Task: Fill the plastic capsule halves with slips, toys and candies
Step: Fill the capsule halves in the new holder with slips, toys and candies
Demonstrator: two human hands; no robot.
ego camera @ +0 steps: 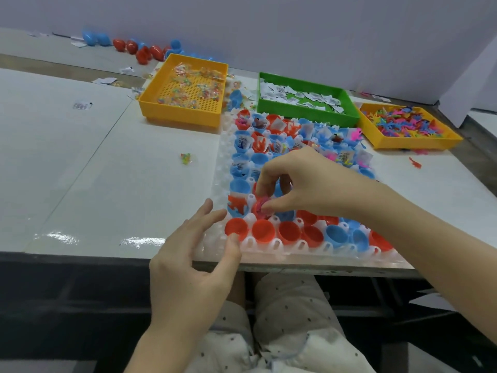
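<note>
Head view: a person is sitting at a white table [107, 170], looking down at a clear plastic holder tray [218, 168] that is carrying rows of red and blue plastic capsule halves [263, 231], open side up. The far rows are holding slips and toys.

The right hand [309, 181] is reaching in from the right and pinching a small pink toy [260, 205] between thumb and forefinger, right at the mouth of a red half in the second row from the near edge, towards the left; its other fingers are curling loosely above. The left hand [188, 265] is hovering at the holder's near left corner with fingers straight and spread, the thumb tip touching the corner red half.

Beyond the holder, from left to right, a yellow perforated tray [177, 111] is holding wrapped candies [188, 90], a green plastic tray [304, 114] is holding white paper slips [301, 96], and a yellow tray [408, 143] is holding colourful plastic toys [403, 123]. A loose wrapped candy [185, 158] is lying on the table left of the holder. Closed red and blue capsules [142, 53] are lying along the far wall
</note>
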